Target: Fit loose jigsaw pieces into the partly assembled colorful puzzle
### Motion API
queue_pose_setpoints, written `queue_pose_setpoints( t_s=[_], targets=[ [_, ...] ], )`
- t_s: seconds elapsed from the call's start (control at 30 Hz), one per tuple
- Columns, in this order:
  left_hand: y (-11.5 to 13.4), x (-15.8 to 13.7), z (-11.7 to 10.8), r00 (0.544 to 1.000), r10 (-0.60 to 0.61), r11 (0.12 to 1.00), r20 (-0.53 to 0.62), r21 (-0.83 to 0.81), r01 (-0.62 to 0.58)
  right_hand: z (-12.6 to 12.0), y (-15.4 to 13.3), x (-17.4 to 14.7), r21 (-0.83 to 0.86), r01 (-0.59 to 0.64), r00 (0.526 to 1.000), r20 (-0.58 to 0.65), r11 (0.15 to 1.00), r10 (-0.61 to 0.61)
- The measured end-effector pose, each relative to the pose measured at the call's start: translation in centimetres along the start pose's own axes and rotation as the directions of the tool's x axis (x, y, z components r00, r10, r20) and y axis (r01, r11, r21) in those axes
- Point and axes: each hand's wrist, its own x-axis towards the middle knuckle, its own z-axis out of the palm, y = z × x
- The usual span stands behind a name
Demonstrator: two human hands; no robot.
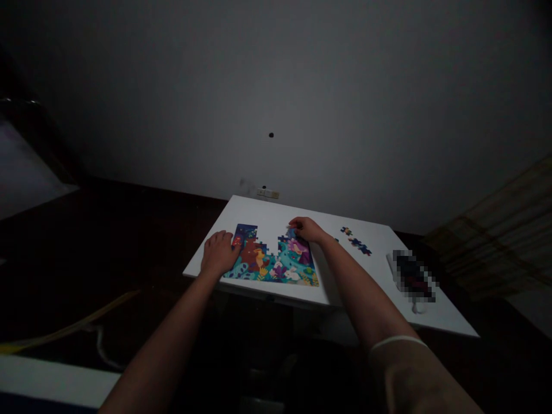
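Observation:
A colourful jigsaw puzzle point(276, 267) with painted animals lies partly assembled on the white table point(263, 210), with a stepped gap in its upper middle. My left hand point(219, 253) rests flat with fingers out at the puzzle's left edge, its thumb over the border. At the upper right corner of the picture, my right hand point(305, 229) is closed in a pinch on a bluish puzzle piece point(291, 233). That piece touches or overlaps the puzzle's top right part; whether it is fitted in, I cannot tell. The fingers partly hide it.
Several loose puzzle pieces point(359, 246) lie right of my right forearm, some up against each other. Farther right on the table is a pixelated dark object point(414, 276) with a small white item point(418, 307) by it. A grey wall point(345, 115) with a socket point(268, 193) stands behind.

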Motion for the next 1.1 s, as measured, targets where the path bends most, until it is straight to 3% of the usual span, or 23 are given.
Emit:
queue_pose_setpoints(
  t_s=[0.2, 0.47, 0.57, 0.8, 1.1],
  targets=[
    [0.0, 0.3, 0.3, 1.000, -0.001, 1.000, -0.009, -0.001, 0.001, -0.1, 0.8, 0.6, -0.003, -0.018, 0.999, 0.043, 1.000, 0.018],
    [-0.1, 0.3, 0.5, 1.000, 0.016, 1.000, -0.016, -0.023, -0.016, 0.5, -0.1, 0.9, 0.090, 0.002, 0.998, -0.062, 0.996, 0.004],
    [0.0, 0.2, 0.5, 1.000, 0.005, 1.000, -0.015, -0.012, -0.005, 1.0, -0.8, 1.4, 0.164, 0.014, 0.999, -0.049, 0.986, -0.006],
    [0.0, 0.1, 0.3, 1.000, 0.003, 1.000, -0.005, -0.025, -0.004, 2.0, -1.4, 1.9, 0.006, 0.022, 0.999, -0.046, 1.000, -0.022],
    [0.1, 0.2, 0.3, 1.000, 0.009, 1.000, -0.020, -0.021, -0.010, 2.5, -1.7, 2.0, 0.108, 0.013, 0.999, -0.054, 0.994, -0.008]
  ],
)
